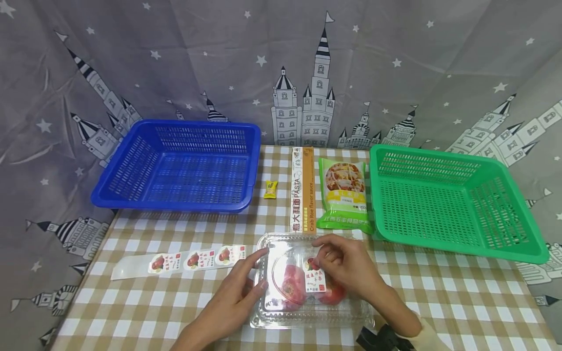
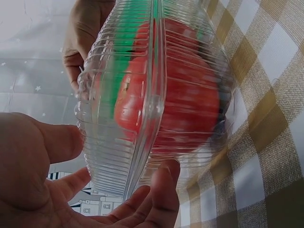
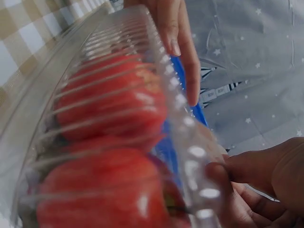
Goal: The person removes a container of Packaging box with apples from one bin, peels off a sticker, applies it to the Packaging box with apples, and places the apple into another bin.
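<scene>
Head cam: my L hand (image 1: 230, 297) is at the L side of the clear container (image 1: 285, 321), thumb & fingers apart, fingertips at its rim. My R hand (image 1: 349, 265) has thumb & index tog., pinching the upper end of a white label (image 1: 314, 280), which lies on the lid approx. mid. Red fruit (image 1: 293, 287) shows inside. Over L on the checked cloth (image 1: 131, 312): a strip of labels (image 1: 177, 262). Further back, L to R: blue basket (image 1: 175, 208), small yellow packet (image 1: 270, 189), pasta box (image 1: 302, 190), green bag (image 1: 344, 195), green basket (image 1: 461, 248).

L wrist cam: thumb's by the lid's ribbed edge, other fingers spread near the container's side; can't tell which ones touch. R hand's beyond the lid.

R wrist cam: bit blurry; at least two red fruit behind the ribbed wall, my R thumb & fingertip tog. at the lid, label itself hard to make out, L hand w/ fingers extended at the far end
</scene>
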Demonstrator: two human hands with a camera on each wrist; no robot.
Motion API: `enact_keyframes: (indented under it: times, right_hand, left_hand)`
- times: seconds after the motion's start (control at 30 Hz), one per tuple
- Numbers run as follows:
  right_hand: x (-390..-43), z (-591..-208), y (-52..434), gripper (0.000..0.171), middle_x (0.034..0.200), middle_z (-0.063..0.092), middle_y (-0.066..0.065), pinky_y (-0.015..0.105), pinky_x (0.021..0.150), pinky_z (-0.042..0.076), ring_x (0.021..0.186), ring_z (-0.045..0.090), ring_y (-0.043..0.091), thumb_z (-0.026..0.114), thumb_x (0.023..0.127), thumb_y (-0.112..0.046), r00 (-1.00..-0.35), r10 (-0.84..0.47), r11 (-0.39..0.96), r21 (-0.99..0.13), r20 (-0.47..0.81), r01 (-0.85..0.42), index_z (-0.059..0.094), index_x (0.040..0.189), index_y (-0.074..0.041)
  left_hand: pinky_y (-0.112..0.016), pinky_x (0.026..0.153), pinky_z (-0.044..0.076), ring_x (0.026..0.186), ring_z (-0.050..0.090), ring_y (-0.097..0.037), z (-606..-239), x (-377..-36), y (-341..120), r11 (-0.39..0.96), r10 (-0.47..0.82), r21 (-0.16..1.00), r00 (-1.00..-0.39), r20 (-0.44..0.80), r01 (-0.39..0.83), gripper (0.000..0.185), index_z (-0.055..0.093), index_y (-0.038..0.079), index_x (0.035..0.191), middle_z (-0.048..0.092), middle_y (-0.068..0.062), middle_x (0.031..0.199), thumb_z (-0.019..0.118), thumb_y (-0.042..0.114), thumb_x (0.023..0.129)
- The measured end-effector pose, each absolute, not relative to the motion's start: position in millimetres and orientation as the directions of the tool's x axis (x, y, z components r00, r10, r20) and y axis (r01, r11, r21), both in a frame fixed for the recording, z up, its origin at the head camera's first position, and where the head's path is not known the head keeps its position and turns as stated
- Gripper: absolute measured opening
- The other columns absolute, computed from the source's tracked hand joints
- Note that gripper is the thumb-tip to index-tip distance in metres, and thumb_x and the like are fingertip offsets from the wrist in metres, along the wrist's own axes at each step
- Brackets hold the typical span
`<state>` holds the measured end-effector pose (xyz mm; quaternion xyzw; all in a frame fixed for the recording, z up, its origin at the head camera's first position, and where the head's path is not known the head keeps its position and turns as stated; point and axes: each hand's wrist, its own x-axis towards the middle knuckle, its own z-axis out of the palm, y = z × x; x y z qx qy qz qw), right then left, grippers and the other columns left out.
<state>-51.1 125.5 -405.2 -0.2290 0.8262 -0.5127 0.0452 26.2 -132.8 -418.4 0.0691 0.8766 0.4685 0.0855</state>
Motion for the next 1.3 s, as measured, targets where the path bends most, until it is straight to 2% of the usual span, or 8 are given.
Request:
enact_keyframes:
  times: [0.37,0.57,0.8,1.03,1.3]
  right_hand:
    - [-51,-410,121,0.025,0.068,0.060,-0.004,0.020,0.050,0.049,0.058,0.056,0.004,0.072,0.072,0.008,-0.871,-0.423,0.395,-0.815,0.248,-0.424,0.065,0.093,-0.003]
    - [-49,-409,118,0.026,0.067,0.058,-0.006,0.018,0.049,0.048,0.056,0.054,0.002,0.077,0.072,0.001,-0.868,-0.406,0.437,-0.774,0.285,-0.458,0.065,0.094,-0.005]
    - [-46,-411,114,0.027,0.069,0.056,-0.007,0.014,0.049,0.044,0.055,0.050,0.000,0.079,0.069,-0.003,-0.852,-0.394,0.526,-0.675,0.345,-0.517,0.067,0.093,-0.007]
    - [-44,-408,111,0.026,0.070,0.055,-0.010,0.014,0.050,0.043,0.056,0.049,0.002,0.077,0.070,-0.002,-0.857,-0.404,0.585,-0.630,0.319,-0.510,0.067,0.093,-0.009]
    - [-42,-407,109,0.024,0.070,0.056,-0.011,0.015,0.050,0.041,0.056,0.047,0.001,0.077,0.073,-0.008,-0.870,-0.401,0.637,-0.596,0.286,-0.489,0.068,0.095,-0.011]
  left_hand:
    - [-0.024,0.064,0.046,0.076,0.052,-0.007,-419,26,-133,0.536,0.209,0.842,-0.976,-0.064,0.060,0.062,0.028,0.037,0.143,0.048,0.003,0.114,0.060,0.027,0.091]
    - [-0.024,0.064,0.046,0.075,0.052,-0.008,-419,26,-134,0.530,0.213,0.845,-0.975,-0.059,0.064,0.066,0.028,0.037,0.144,0.048,0.003,0.113,0.062,0.019,0.090]
    - [-0.024,0.065,0.046,0.077,0.053,-0.008,-418,26,-132,0.530,0.209,0.847,-0.974,-0.087,0.039,0.066,0.028,0.039,0.143,0.048,0.003,0.113,0.062,0.019,0.090]
    - [-0.024,0.065,0.047,0.077,0.053,-0.008,-417,26,-133,0.530,0.210,0.847,-0.974,-0.088,0.038,0.067,0.028,0.039,0.143,0.048,0.003,0.113,0.062,0.018,0.090]
    - [-0.024,0.065,0.046,0.076,0.053,-0.008,-417,26,-132,0.534,0.215,0.844,-0.972,-0.091,0.039,0.067,0.027,0.039,0.143,0.048,0.003,0.113,0.062,0.017,0.090]
